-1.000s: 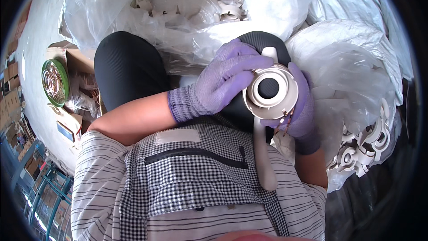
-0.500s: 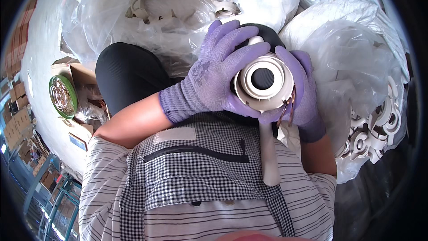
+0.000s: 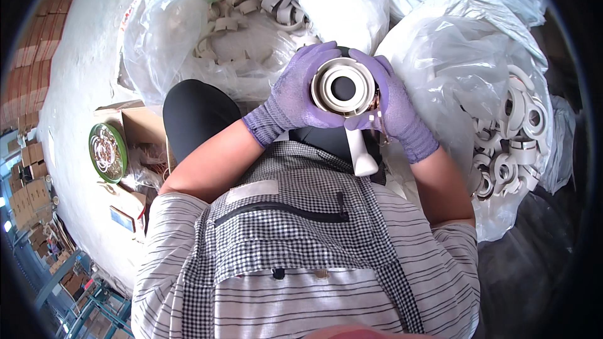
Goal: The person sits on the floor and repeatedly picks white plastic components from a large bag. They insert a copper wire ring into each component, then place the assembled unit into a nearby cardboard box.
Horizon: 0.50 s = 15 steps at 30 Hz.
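Between my purple-gloved hands is a white round plastic housing, with stepped rings around a dark central hole. A white handle extends from it toward my apron. My left hand wraps the housing's left side, thumb along its lower edge. Pressed to the opposite side, my right hand curls its fingers around the rim. Thin brownish wires hang out beside the right fingers. The back of the housing is hidden.
Ahead, an open clear plastic bag contains white ring-shaped parts. More white parts fill another bag at right. A green-rimmed round dish of coiled wire is at left, beside a cardboard box.
The whole view has shifted. My hands and the housing are farther from my head and to the left in view. The handle now slants, showing its flared end.
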Tool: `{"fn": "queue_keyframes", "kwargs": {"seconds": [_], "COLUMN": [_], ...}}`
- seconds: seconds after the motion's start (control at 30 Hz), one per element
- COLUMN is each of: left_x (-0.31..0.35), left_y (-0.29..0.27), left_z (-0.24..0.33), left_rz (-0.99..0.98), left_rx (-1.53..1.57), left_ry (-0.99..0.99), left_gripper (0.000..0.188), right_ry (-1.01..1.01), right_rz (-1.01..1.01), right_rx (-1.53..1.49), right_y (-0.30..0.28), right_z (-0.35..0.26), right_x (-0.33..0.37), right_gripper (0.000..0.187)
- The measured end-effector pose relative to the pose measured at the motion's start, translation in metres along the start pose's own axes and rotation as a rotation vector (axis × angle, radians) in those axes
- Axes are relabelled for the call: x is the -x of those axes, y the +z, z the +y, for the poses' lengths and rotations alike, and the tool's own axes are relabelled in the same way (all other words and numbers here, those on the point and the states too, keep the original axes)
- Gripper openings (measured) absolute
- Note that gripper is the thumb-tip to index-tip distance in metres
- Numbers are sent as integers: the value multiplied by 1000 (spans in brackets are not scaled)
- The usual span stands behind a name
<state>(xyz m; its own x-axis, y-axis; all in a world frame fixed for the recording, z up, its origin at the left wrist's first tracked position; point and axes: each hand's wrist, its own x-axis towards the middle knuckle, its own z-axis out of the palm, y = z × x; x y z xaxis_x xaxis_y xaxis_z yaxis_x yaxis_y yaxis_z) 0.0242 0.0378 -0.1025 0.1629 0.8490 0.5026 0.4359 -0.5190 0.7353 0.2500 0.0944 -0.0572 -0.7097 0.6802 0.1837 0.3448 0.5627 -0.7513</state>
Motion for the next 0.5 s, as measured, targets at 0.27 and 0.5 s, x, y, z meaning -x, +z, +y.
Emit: {"fn": "queue_keyframes", "kwargs": {"seconds": [0.27,0.5], "left_x": [10,2], "left_y": [-39,-61], "left_z": [72,127], "left_rz": [-114,-94], "left_rx": [1085,709], "left_ry": [-674,-666], "left_gripper": [81,65], "right_ry": [-179,-197], "right_rz": [181,559], "right_rx": [-212,121], "right_y": [-35,-6], "right_z": [-71,-105], "right_x": [32,36], "right_gripper": [101,56]}}
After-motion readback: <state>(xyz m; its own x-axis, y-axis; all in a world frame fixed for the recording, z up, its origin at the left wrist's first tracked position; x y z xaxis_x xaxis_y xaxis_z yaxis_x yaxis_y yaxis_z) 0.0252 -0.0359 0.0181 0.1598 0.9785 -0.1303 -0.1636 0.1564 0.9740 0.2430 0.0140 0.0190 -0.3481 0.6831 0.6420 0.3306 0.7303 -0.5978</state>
